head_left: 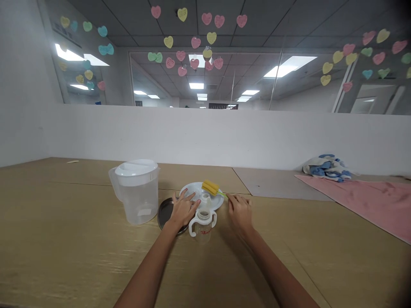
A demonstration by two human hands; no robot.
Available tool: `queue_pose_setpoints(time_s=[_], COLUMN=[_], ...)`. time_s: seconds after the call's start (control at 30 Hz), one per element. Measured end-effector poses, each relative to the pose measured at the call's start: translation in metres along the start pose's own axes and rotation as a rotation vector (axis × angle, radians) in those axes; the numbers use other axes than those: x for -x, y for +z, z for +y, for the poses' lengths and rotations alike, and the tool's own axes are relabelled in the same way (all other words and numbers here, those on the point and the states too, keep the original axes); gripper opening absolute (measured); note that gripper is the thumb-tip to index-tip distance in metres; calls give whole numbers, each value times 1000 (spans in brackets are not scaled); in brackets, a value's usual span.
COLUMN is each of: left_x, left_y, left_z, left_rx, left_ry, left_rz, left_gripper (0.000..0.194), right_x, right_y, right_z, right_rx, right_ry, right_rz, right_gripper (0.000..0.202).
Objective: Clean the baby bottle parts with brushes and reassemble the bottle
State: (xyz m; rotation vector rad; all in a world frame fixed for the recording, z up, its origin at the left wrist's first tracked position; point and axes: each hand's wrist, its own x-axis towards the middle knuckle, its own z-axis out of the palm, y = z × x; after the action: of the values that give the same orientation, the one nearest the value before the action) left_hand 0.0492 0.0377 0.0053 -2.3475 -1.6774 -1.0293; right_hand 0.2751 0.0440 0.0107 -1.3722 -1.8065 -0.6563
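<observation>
My right hand (240,211) grips the thin yellow-green handle of a bottle brush (210,187) with a yellow sponge head. The sponge is over the far side of a white plate (220,204). My left hand (184,210) is open, its fingers spread over the plate's left side; whether they touch it I cannot tell. A clear baby bottle (203,233) with white side handles and red print stands upright and uncapped in front of the plate. Behind its mouth is a whitish bottle nipple top (205,199). Partly under my left hand lies a dark round metal tray (165,212).
A translucent lidded pitcher (140,194) stands left of the tray. To the right, a pink cloth (366,196) covers part of the table, and a crumpled blue-and-white towel (328,167) lies by the wall. A small flat pale piece (72,161) rests at the far left.
</observation>
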Motion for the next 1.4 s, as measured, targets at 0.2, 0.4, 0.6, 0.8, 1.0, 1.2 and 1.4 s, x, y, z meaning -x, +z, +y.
queue_pose_setpoints(time_s=[0.2, 0.4, 0.6, 0.8, 1.0, 1.2, 1.4], left_x=[1, 1, 2, 6, 7, 8, 11], left_y=[-7, -7, -8, -11, -15, -16, -15], left_z=[4, 5, 11, 15, 12, 15, 19], left_rx=[33, 107, 261, 249, 169, 158, 138], left_ry=[-14, 39, -2, -67, 75, 173, 316], left_rz=[-39, 133, 276, 381, 402, 440, 336], left_gripper=[47, 31, 17, 12, 45, 52, 55], right_x=[0, -1, -2, -1, -3, -4, -8], right_y=[-1, -2, -7, -9, -13, -12, -15], right_z=[0, -1, -5, -5, -1, -1, 0], right_rx=[-7, -67, -136, -144, -100, -155, -122], right_ry=[-3, -51, -91, -186, -260, -311, -426], right_rz=[-1, 28, 65, 83, 159, 259, 240], right_gripper=[29, 28, 28, 30, 34, 32, 40])
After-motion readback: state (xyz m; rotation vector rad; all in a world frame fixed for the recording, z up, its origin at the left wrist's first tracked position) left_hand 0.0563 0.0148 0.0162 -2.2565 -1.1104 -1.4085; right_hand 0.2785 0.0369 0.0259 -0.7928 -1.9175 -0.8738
